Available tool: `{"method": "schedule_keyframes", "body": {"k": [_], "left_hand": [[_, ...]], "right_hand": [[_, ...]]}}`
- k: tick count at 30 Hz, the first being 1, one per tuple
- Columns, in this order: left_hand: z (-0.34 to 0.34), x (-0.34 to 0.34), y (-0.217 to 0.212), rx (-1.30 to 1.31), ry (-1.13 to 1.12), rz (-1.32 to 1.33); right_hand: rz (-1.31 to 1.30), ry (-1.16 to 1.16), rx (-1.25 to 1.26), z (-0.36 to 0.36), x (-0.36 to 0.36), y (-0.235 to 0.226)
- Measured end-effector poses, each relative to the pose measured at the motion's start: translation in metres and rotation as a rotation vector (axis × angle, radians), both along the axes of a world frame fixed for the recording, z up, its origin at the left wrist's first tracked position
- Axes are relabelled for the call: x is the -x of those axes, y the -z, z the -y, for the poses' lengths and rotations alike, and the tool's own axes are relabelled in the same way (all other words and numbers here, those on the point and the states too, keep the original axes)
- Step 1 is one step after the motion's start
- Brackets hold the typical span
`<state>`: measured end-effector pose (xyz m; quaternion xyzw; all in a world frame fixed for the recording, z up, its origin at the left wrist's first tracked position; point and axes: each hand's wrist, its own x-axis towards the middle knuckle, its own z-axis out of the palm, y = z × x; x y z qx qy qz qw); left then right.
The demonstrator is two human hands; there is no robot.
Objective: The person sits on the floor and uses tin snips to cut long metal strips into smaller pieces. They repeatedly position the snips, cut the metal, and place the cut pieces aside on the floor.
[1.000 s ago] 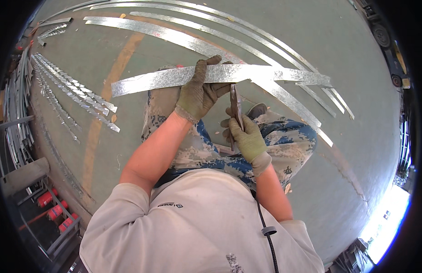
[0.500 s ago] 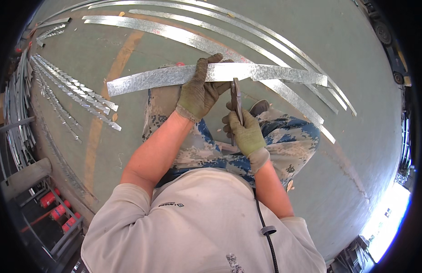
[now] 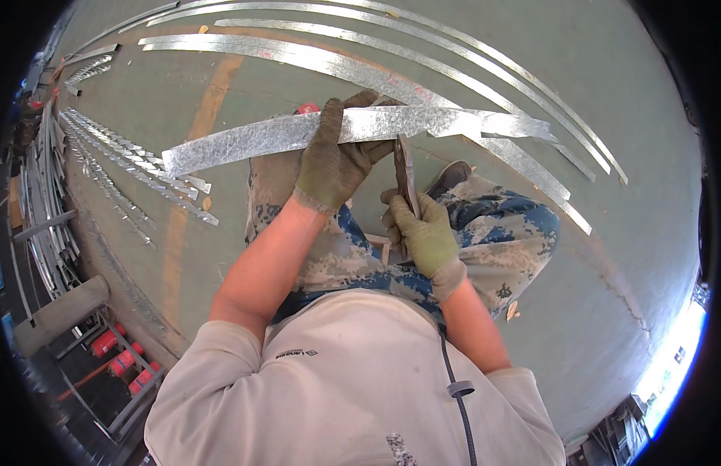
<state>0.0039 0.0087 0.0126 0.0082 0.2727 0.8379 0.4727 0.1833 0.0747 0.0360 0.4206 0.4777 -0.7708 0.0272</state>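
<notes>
A long, shiny sheet-metal strip (image 3: 236, 147) lies crosswise in front of me, above my legs. My left hand (image 3: 329, 167), in a dirty olive work glove, is closed round it near the middle, with the thumb over its face and some fingers hidden behind. In my gloved right hand (image 3: 429, 237) are dark metal snips (image 3: 405, 175), pointing away from me. Their tips meet the strip's near edge, just right of my left fingers. How far the blades are apart cannot be made out. The strip's right part looks stepped and uneven.
Several long metal strips (image 3: 329, 68) lie on the green floor beyond my hands. Notched strips (image 3: 135, 159) are spread at the left, beside a stack of metal lengths (image 3: 50, 206). Red cylinders (image 3: 121, 362) sit in a rack at the lower left.
The held strip has shifted slightly left and its left end sits a little lower. Both hands keep their grips. The whole view has turned slightly.
</notes>
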Motion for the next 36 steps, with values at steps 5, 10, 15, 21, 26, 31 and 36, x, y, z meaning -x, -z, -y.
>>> {"method": "schedule_keyframes", "body": {"k": [5, 10, 15, 21, 26, 31, 36], "left_hand": [[0.0, 0.001, -0.007, -0.009, -0.013, 0.053], [-0.002, 0.008, -0.005, -0.17, 0.031, 0.233], [-0.004, 0.005, -0.008, -0.178, 0.018, 0.265], [-0.003, 0.006, -0.002, -0.216, 0.037, 0.268], [-0.01, 0.001, 0.003, -0.119, 0.054, 0.138], [-0.011, -0.005, -0.001, -0.009, 0.031, 0.006], [0.0, -0.007, -0.004, 0.071, 0.112, -0.173]], "right_hand": [[-0.085, -0.058, 0.127, -0.014, -0.001, -0.008], [-0.333, -0.022, 0.426, -0.019, -0.005, -0.006], [-0.592, 0.104, 0.87, -0.007, -0.005, 0.0], [-0.692, 0.09, 1.067, -0.006, -0.007, 0.017], [-0.689, 0.148, 0.956, -0.006, -0.011, 0.023], [-0.682, 0.105, 0.792, -0.015, -0.021, 0.022], [-0.551, 0.087, 0.655, -0.026, -0.034, 0.014]]}}
